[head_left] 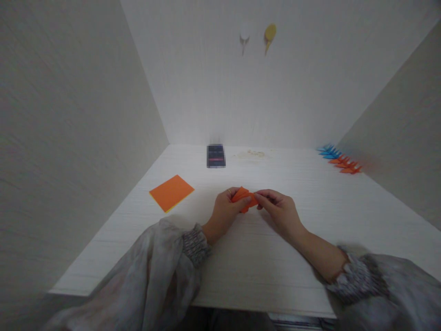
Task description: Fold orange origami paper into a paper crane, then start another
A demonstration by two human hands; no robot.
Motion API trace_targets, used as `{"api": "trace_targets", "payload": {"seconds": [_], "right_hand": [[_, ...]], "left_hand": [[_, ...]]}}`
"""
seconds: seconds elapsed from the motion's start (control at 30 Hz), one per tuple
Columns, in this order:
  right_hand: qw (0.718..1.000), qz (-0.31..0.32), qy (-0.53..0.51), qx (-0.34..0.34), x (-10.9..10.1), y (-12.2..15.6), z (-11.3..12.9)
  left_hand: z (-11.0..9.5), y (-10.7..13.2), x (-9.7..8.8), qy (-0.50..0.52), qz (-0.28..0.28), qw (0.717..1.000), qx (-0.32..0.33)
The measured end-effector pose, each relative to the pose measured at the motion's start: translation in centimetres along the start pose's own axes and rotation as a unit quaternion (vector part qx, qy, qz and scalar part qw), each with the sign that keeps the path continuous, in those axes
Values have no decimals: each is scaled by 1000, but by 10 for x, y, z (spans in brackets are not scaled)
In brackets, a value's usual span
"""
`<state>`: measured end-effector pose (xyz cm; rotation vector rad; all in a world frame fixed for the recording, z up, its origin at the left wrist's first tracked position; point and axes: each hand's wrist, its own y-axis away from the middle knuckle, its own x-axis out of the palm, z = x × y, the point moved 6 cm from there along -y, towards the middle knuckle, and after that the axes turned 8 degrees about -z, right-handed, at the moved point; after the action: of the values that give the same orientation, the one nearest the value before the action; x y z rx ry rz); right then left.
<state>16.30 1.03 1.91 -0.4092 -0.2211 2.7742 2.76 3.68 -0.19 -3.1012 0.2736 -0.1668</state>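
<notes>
Between my two hands is a small folded piece of orange paper, with several creased flaps, held just over the white table. My left hand grips its left part, thumb on top and fingers behind. My right hand pinches its right tip between thumb and fingers. To the left on the table lies a stack of square orange paper sheets, with a yellow edge showing at its lower side.
A dark blurred-out device sits near the back wall. Blue folded paper figures and orange folded paper figures line the right rear edge. A yellow hook and a white hook hang on the back wall. Side walls enclose the table.
</notes>
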Motion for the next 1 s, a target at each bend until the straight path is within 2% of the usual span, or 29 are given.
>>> {"api": "trace_targets", "payload": {"seconds": [0.27, 0.47, 0.73, 1.0], "right_hand": [[999, 16, 3, -34, 1, 2, 4], [997, 13, 8, -79, -2, 4, 7], [979, 12, 80, -185, -1, 9, 24], [967, -7, 108, -231, 0, 11, 33]], "left_hand": [[-1, 1, 2, 31, -6, 999, -38], [-1, 2, 4, 75, 12, 996, -56], [-1, -1, 1, 94, -7, 995, -18], [-7, 1, 4, 36, 1, 999, 22]]}}
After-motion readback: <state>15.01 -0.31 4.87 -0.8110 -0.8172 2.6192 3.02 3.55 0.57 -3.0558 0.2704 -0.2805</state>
